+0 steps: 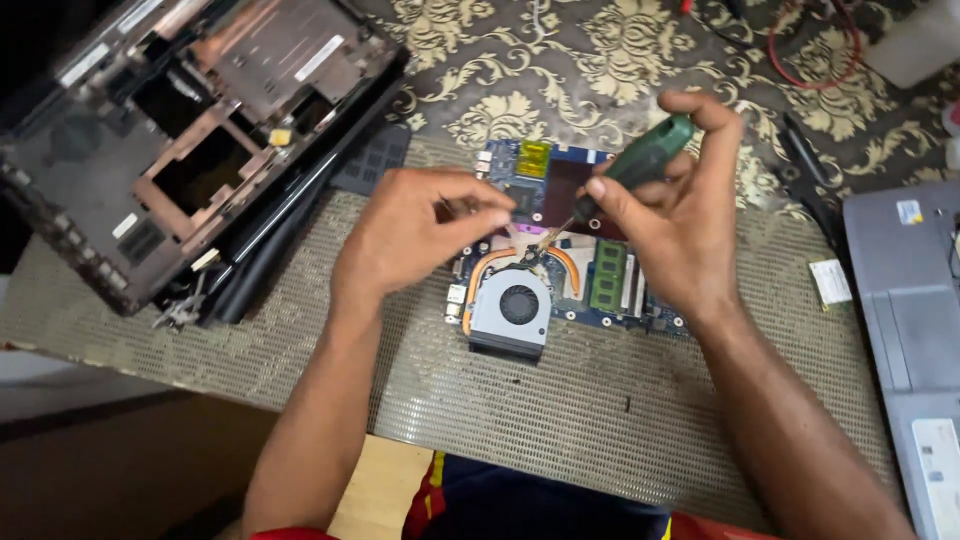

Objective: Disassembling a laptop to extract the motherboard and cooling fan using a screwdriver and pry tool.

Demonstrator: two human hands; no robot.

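The right hand (680, 215) is closed around the green handle of a screwdriver (640, 160), its tip angled down onto the laptop motherboard (560, 180), which lies flat on the mesh mat (560, 410) at the centre of the bench. The left hand (410, 235) is pinched at the fingertips just beside the tip, above the copper heat pipes and the grey cooling fan (512, 308); whether it grips anything cannot be determined. An opened laptop base shell (170, 140) lies upper left, and a grey laptop (905, 330) lies at the right edge

I see a home repair bench: patterned tablecloth (560, 50), gutted laptop shell (190, 140) upper left, bare motherboard (560, 250) frame ctr.
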